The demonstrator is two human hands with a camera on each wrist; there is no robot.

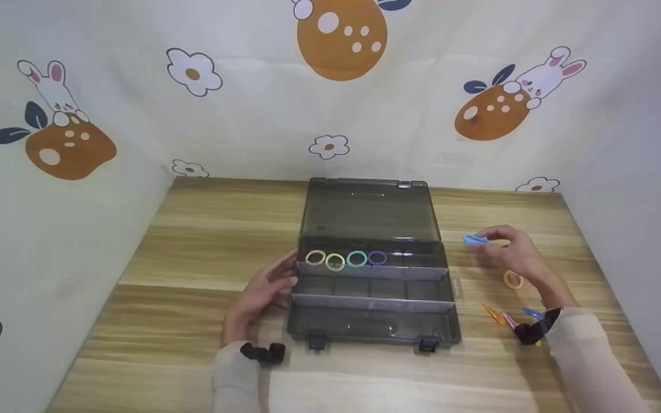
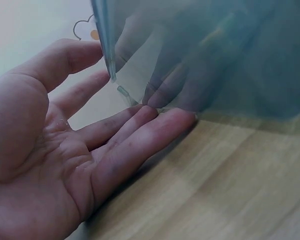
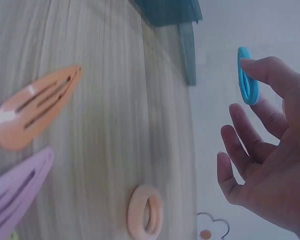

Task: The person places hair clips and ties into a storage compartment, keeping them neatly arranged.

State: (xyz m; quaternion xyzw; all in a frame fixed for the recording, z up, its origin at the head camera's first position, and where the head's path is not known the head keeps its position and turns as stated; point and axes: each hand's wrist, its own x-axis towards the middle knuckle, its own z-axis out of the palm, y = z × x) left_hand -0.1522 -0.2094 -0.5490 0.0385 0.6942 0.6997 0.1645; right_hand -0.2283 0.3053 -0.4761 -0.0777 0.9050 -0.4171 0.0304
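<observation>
A dark see-through compartment box (image 1: 373, 331) lies with its lid (image 1: 370, 211) raised away from me. My left hand (image 1: 261, 292) rests against the box's left side, fingers extended; in the left wrist view the fingertips (image 2: 182, 117) touch the box wall. Between thumb and index finger, my right hand (image 1: 511, 252) pinches a blue hair tie (image 3: 249, 82), held above the table to the right of the box. Along the back row of the box sit a pale pink hair tie (image 1: 315, 257), a yellow one (image 1: 335, 263), a teal one (image 1: 357, 258) and a purple one (image 1: 377, 257).
On the table right of the box lies a peach hair tie (image 3: 145, 212). Nearer me are an orange snap clip (image 3: 32, 110), a pinkish-purple snap clip (image 3: 17, 195) and a blue clip (image 1: 533, 313), partly behind the right wrist. A patterned cloth (image 1: 250, 115) stands behind the table.
</observation>
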